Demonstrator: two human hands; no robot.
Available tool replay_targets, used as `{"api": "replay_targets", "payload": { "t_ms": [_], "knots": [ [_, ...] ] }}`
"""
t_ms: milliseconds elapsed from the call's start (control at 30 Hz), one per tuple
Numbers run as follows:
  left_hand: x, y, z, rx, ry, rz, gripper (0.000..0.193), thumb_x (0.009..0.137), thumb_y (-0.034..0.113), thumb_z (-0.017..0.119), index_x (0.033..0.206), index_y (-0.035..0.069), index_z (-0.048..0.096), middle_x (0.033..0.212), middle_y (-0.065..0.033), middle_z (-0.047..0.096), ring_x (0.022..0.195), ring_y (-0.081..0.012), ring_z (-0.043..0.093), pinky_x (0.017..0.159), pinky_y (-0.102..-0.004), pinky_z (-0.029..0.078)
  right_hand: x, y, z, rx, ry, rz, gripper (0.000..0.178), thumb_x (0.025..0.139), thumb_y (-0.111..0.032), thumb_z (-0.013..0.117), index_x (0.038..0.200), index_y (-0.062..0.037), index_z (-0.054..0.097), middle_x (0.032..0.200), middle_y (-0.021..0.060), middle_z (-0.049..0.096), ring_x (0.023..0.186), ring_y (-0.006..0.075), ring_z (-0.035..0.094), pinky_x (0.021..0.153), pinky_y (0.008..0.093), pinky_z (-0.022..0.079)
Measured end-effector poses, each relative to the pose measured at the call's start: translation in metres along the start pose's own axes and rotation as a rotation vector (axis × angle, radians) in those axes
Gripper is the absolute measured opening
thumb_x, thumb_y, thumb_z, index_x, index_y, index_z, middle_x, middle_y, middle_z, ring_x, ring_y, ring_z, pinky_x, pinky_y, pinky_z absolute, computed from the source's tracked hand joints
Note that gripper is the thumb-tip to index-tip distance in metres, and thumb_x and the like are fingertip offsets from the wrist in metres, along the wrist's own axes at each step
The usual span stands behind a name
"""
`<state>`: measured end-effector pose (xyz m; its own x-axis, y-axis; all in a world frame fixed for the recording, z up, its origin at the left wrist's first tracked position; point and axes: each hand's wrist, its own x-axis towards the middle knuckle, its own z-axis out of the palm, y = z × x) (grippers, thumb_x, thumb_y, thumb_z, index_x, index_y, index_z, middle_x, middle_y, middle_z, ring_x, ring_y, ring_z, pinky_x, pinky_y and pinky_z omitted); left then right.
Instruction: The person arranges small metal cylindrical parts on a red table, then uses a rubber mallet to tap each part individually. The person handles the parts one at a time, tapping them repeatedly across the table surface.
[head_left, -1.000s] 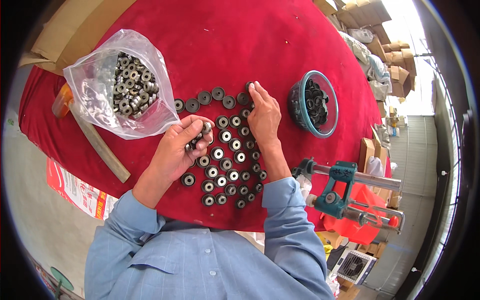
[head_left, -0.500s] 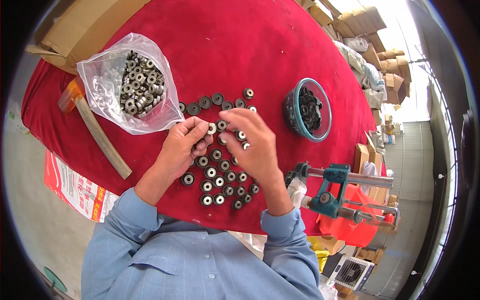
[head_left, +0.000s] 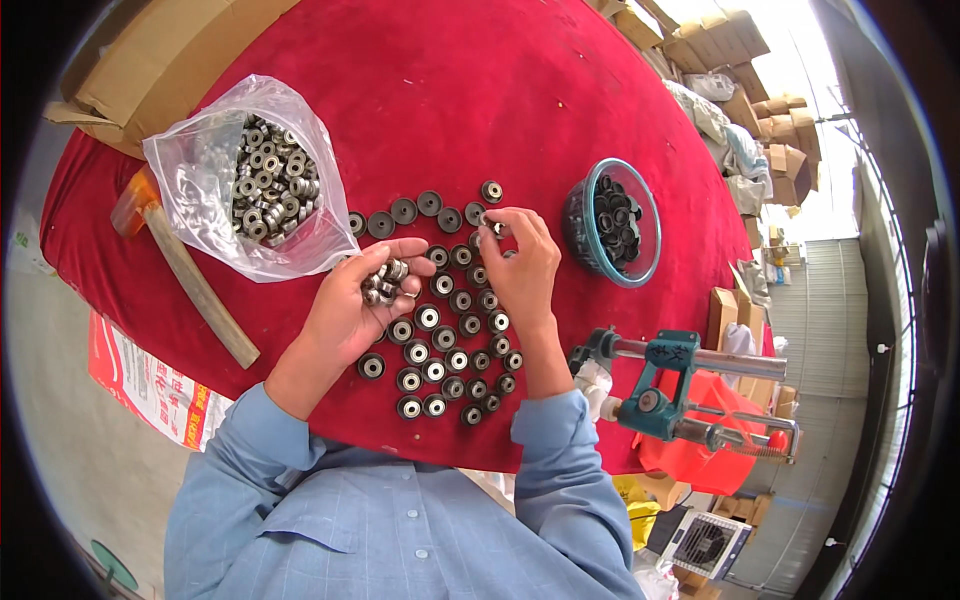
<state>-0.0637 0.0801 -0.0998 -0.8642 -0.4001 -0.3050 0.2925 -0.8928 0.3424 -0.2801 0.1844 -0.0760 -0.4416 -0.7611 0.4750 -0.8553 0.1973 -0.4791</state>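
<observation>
Several small metal bearings (head_left: 384,283) lie in the cupped palm and curled fingers of my left hand (head_left: 338,312), just left of the laid-out parts. My right hand (head_left: 528,268) reaches to the upper right of these parts, thumb and fingertips pinched on a bearing (head_left: 489,224) that they partly hide. Below both hands, black round caps with bearings set in them (head_left: 433,371) stand in rough rows on the red cloth (head_left: 470,110). Along the far side of the group, several black caps (head_left: 404,211) show no bearing inside.
An open clear plastic bag (head_left: 185,185) of loose bearings stands at the left, beside a wooden-handled hammer (head_left: 205,285). A clear bowl (head_left: 657,235) of black caps sits to the right. Nearer me on that side is a green hand press (head_left: 660,385). A cardboard box (head_left: 165,70) fills the far left corner.
My right hand has moved away from my left to the far right of the caps, with a bearing at its fingertips. The left hand has opened somewhat, showing the bearings in its palm.
</observation>
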Motion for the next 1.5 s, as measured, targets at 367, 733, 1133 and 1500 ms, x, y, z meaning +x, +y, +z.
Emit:
{"api": "replay_targets", "payload": {
  "t_ms": [367,733,1133,1500],
  "knots": [
    [0.005,0.001,-0.013,-0.335,-0.107,-0.031,0.05,0.116,0.017,0.039,0.156,-0.013,0.043,0.155,-0.0314,0.054,0.142,-0.0404,0.059,0.112,-0.0495,0.061,0.003,0.028,0.028,-0.169,-0.069,-0.076,0.014,0.091,-0.009,0.078,0.105,-0.0049,0.077,0.105,0.008,0.074,0.103,0.0291,0.069,0.094,0.0451,0.05],
    [0.003,0.0,-0.009,-0.354,-0.105,-0.011,0.052,0.115,0.017,0.035,0.157,-0.014,0.042,0.159,-0.0325,0.05,0.149,-0.0421,0.053,0.12,-0.0534,0.054,-0.02,0.013,0.025,-0.366,-0.148,-0.087,0.04,0.088,-0.001,0.067,0.128,-0.0026,0.074,0.13,0.0105,0.072,0.127,0.0292,0.064,0.107,0.0489,0.046],
    [0.01,-0.009,-0.023,-0.271,-0.155,0.0,0.05,0.115,0.021,0.038,0.154,-0.008,0.051,0.149,-0.0197,0.063,0.135,-0.0293,0.064,0.118,-0.0497,0.051,-0.016,-0.073,-0.002,0.05,-0.272,-0.269,0.037,0.089,-0.003,0.076,0.125,-0.006,0.071,0.125,0.0101,0.072,0.109,0.0301,0.069,0.094,0.0443,0.053],
    [0.005,-0.003,-0.01,-0.248,-0.037,0.011,0.053,0.115,0.02,0.036,0.156,-0.013,0.045,0.162,-0.0313,0.048,0.152,-0.0413,0.049,0.125,-0.0515,0.046,-0.001,-0.013,0.014,0.07,-0.074,0.025,0.024,0.09,-0.002,0.079,0.112,-0.0027,0.071,0.108,0.0134,0.075,0.101,0.0322,0.073,0.088,0.0437,0.058]
  ]
}}
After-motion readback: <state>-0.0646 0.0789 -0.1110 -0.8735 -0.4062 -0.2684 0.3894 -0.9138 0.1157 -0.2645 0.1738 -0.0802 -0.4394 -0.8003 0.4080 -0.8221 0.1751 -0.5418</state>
